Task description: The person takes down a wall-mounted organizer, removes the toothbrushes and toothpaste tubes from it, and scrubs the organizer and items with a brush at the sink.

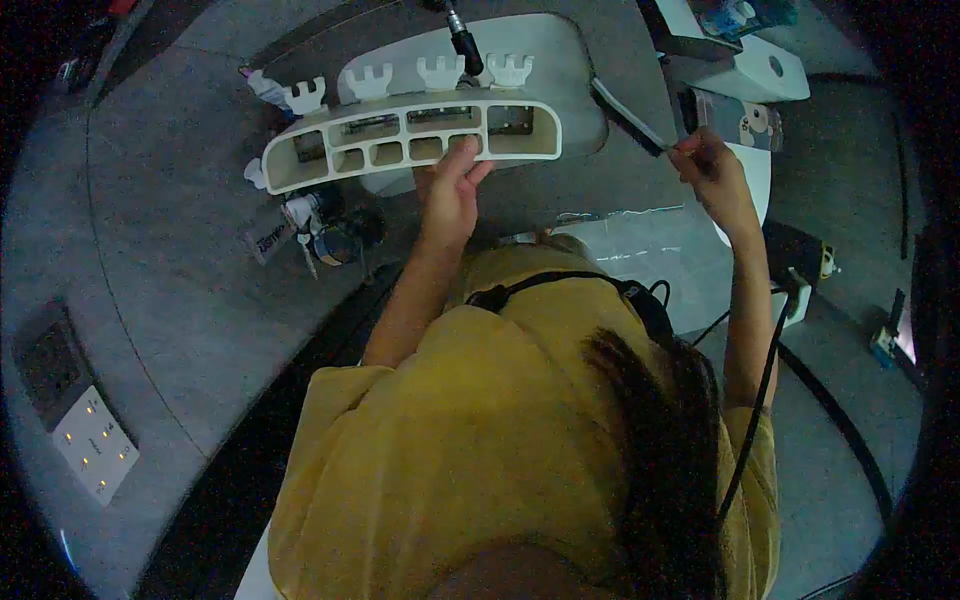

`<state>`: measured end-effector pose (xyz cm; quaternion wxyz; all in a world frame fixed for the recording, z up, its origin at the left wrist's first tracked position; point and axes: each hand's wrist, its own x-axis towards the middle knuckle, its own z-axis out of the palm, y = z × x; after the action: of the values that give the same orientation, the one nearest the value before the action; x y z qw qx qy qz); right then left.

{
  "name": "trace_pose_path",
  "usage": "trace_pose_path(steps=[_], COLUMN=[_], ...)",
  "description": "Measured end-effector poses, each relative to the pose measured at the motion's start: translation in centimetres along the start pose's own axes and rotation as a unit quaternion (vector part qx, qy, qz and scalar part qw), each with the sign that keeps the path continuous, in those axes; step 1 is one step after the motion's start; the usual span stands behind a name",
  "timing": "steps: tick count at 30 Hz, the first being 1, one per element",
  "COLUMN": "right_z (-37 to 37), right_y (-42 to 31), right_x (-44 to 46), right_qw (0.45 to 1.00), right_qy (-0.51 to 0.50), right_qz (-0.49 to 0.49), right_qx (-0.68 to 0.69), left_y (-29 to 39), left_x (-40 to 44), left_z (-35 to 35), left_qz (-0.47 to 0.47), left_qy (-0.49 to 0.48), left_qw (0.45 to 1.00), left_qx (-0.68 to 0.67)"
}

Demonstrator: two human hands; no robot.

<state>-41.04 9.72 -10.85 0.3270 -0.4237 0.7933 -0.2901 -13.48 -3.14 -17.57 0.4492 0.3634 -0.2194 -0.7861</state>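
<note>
My left hand point(455, 200) is closed on the lower edge of a white compartment rack point(547, 130), thumb at the front and some fingers hidden behind. Several openings of different sizes run along the rack, and several pronged holders stick out on its far side. It is held over a pale sink basin point(575, 65), below a dark-tipped faucet point(465, 45). Off to the right, my right hand point(715, 175) pinches the end of a slim cleaning brush point(630, 118) with a light handle and dark bristles. The brush points up and left, apart from the rack.
Small bottles and jars point(335, 235) cluster on the grey counter left of my left forearm. At the upper right are a white box point(760, 70) and a printed box point(745, 120). A lit panel point(95, 445) lies at lower left. A black cable point(765, 375) crosses my right arm.
</note>
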Motion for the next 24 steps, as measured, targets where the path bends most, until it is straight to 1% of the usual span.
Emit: trace_pose_path(steps=[1,2,5,7,8,9,11,12,13,15,16,19,21,24], right_z=[0.2,0.5,1.0,1.3,1.3,1.4,1.5,1.6,1.8,2.1,2.1,2.0,1.9,2.1], right_y=[0.0,-0.2,-0.7,-0.9,-1.7,-1.8,-1.9,-2.0,-1.9,-1.6,-1.6,-1.8,-2.3,-2.6], right_x=[-0.1,0.0,0.0,0.0,-0.1,-0.1,-0.1,-0.2,-0.3,-0.4,-0.5,-0.5,-0.6,-0.8], right_qw=[1.0,1.0,0.999,0.997,0.998,0.998,0.998,0.996,0.996,0.997,0.997,0.996,0.996,0.996], right_qy=[-0.001,0.0,-0.007,-0.013,-0.009,-0.01,-0.015,-0.012,-0.013,0.009,0.008,-0.003,-0.016,-0.015], right_qz=[0.0,-0.009,-0.018,-0.015,0.009,0.009,0.035,0.015,0.014,-0.027,-0.027,-0.015,0.029,0.029], right_qx=[-0.001,0.015,0.036,0.07,0.064,0.063,0.054,0.084,0.084,0.078,0.078,0.083,0.083,0.086], left_y=[0.3,0.7,1.1,1.1,1.4,1.7,2.3,2.5,2.5,2.7,2.9,2.7,2.9,3.5], left_x=[-0.2,-0.4,-0.6,-0.6,-0.7,-0.8,-1.3,-1.6,-1.7,-1.9,-2.2,-2.4,-2.6,-3.0], left_z=[0.4,0.9,1.2,1.1,1.1,1.3,1.8,2.0,2.1,2.1,2.2,2.1,2.2,2.7], left_qz=[0.024,0.026,0.008,0.014,0.002,-0.01,-0.026,-0.019,-0.012,-0.009,-0.009,-0.003,0.007,0.017], left_qy=[0.002,-0.006,0.017,0.012,0.005,-0.003,0.013,0.003,-0.007,-0.01,-0.006,0.0,-0.008,-0.034], left_qw=[1.0,0.999,0.999,0.999,1.0,1.0,1.0,1.0,1.0,1.0,1.0,1.0,1.0,0.999], left_qx=[0.014,0.027,0.038,0.032,0.016,0.0,0.008,0.001,-0.005,0.004,0.007,0.013,0.02,0.014])
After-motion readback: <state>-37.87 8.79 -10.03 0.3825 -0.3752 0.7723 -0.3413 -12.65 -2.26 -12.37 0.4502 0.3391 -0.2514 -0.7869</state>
